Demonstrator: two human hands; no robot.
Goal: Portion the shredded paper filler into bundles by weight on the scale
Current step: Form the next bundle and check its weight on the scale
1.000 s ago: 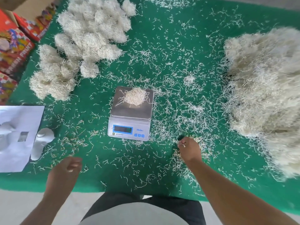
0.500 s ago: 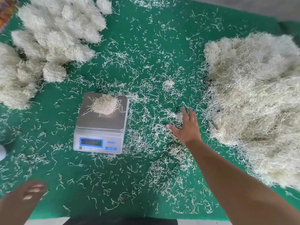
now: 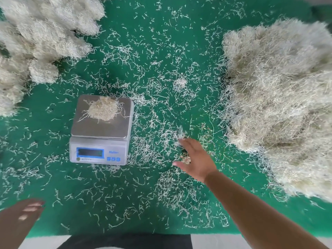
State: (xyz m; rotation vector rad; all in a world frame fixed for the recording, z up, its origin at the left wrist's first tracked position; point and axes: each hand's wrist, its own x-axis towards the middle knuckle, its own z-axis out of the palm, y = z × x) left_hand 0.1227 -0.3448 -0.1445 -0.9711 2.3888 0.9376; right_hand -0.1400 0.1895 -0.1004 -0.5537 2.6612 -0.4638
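Observation:
A grey digital scale (image 3: 98, 150) stands on the green table, left of centre. A small round bundle of pale shredded paper (image 3: 103, 108) lies on its steel pan. The big loose heap of shredded paper (image 3: 280, 97) fills the right side. My right hand (image 3: 195, 159) hovers low over the table between the scale and the heap. Its fingers are spread toward the upper left, a few shreds lie under the palm, and blurred shreds sit at the fingertips. My left hand (image 3: 22, 214) rests at the bottom left edge, fingers curled, holding nothing.
Several finished paper bundles (image 3: 43, 38) are stacked at the back left. Loose shreds cover the green table cover (image 3: 111, 194) everywhere, with a small tuft (image 3: 180, 83) behind my right hand. The table's front edge runs along the bottom.
The view has swung to the right, so the boxes and white sheet on the left are gone. My right hand went from a closed pinch near the front to an open reach, then drew slightly back.

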